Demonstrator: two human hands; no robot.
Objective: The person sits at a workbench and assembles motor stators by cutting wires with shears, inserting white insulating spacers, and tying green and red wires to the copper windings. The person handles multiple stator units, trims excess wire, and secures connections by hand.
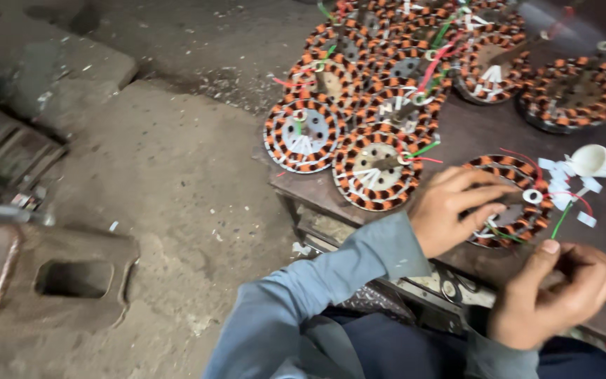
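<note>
Left hand (457,210) presses the coil (510,200) flat, fingers spread, steadying it; right hand (562,295) pinches a green wire (561,221) (fingers closed).

— What carries it all?
— Dark brown wooden bench (478,130), worn top, near corner over a dusty concrete floor (177,168).

— What lies on it?
— Wound stators (376,168), orange-and-black coils, crowded and overlapping at the far left; one stator (573,91) apart at far right, another (513,200) at the near edge. White cup (597,161) on its side, pale paper scraps (562,186) just beside it.
</note>
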